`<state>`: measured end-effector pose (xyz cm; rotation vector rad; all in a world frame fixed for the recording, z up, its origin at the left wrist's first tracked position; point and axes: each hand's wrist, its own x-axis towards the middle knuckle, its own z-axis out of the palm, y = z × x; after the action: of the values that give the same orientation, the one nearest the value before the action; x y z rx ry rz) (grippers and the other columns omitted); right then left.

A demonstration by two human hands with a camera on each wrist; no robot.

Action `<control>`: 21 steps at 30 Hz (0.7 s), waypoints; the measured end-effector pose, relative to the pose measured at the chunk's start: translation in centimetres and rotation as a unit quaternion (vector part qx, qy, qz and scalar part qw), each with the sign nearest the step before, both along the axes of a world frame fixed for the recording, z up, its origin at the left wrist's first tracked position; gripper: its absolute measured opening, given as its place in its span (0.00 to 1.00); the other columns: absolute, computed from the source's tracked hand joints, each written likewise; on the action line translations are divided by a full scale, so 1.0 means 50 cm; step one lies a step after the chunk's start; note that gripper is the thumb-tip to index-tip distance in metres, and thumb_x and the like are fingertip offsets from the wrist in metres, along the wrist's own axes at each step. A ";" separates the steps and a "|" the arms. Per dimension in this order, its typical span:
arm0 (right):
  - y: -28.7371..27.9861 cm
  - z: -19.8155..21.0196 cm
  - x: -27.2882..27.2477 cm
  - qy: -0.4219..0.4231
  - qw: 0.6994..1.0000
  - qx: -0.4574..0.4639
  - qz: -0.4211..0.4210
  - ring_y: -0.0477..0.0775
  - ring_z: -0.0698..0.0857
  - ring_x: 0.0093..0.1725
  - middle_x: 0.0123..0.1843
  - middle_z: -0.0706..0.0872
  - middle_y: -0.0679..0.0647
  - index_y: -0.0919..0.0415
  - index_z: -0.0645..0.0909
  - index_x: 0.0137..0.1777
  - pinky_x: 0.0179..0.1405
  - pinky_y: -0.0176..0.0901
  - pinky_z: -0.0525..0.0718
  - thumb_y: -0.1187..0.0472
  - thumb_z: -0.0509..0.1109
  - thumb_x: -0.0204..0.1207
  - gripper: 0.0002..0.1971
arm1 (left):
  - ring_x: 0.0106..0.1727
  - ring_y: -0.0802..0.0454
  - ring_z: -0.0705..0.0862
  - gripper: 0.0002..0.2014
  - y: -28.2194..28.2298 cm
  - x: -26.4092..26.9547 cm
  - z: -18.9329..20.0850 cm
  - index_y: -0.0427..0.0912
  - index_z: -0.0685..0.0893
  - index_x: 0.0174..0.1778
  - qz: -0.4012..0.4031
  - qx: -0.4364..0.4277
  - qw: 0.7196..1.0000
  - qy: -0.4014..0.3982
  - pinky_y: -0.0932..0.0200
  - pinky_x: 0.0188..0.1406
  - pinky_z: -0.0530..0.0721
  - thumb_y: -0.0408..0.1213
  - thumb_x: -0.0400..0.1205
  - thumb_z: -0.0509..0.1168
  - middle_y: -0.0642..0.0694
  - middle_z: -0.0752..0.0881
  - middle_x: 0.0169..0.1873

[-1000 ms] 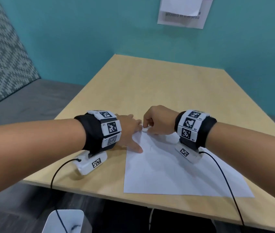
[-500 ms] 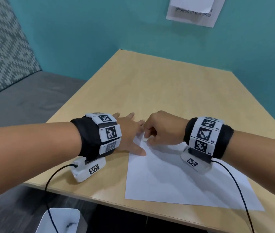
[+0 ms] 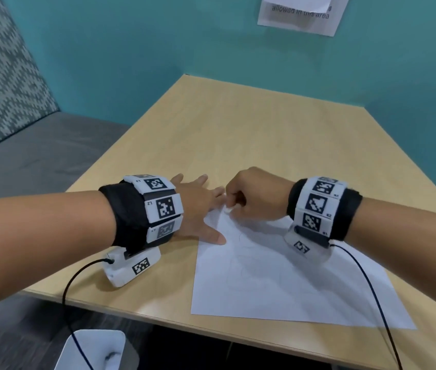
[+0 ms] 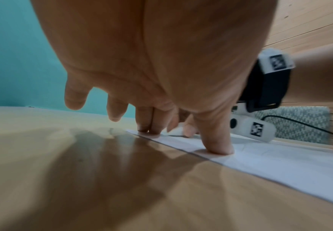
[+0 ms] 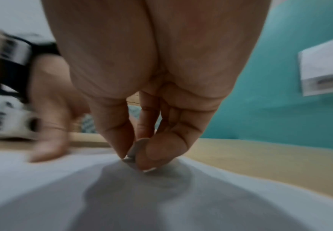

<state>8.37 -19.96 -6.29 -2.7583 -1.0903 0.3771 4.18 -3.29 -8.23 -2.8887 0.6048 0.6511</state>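
White eraser (image 3: 228, 209), pinched in right fingers (image 5: 161, 148); paper (image 3: 278, 276) pressed beneath flat left fingers (image 4: 145, 118); short light strokes advised.

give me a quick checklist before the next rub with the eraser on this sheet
1. left hand presses the paper down with thumb and fingertips: ok
2. right hand pinches the eraser between thumb and finger: ok
3. eraser tip touches the paper: ok
4. paper lies wholly on the table: ok
5. paper unwrinkled under the eraser: cannot tell
6. pencil lines all gone: not ok, faint ones remain mid-sheet
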 end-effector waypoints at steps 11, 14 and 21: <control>0.005 0.000 -0.036 0.018 0.999 -0.019 0.044 0.50 0.83 0.36 0.35 0.85 0.47 0.58 0.86 0.41 0.38 0.40 0.82 0.61 0.73 0.70 0.02 | 0.88 0.45 0.39 0.42 -0.001 -0.006 0.008 0.60 0.54 0.86 0.001 -0.013 1.000 0.007 0.30 0.82 0.47 0.70 0.79 0.58 0.62 0.50 0.87; -0.015 0.015 0.011 -0.007 1.000 -0.017 -0.025 0.50 0.82 0.36 0.32 0.81 0.43 0.52 0.83 0.37 0.36 0.38 0.78 0.60 0.74 0.70 0.03 | 0.87 0.46 0.37 0.46 -0.003 -0.002 0.008 0.55 0.46 0.88 -0.006 0.021 1.000 0.010 0.31 0.82 0.49 0.72 0.79 0.56 0.60 0.42 0.87; -0.007 0.007 -0.020 0.015 1.000 -0.014 0.018 0.46 0.79 0.34 0.30 0.77 0.37 0.57 0.86 0.41 0.37 0.38 0.80 0.62 0.73 0.70 0.01 | 0.88 0.45 0.38 0.43 0.003 -0.002 0.005 0.59 0.52 0.87 -0.006 -0.010 1.000 0.009 0.31 0.82 0.49 0.71 0.78 0.58 0.59 0.44 0.87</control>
<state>7.39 -20.29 -5.96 -2.7511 -1.1387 0.4397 4.09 -3.15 -7.97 -2.8978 0.6329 0.6727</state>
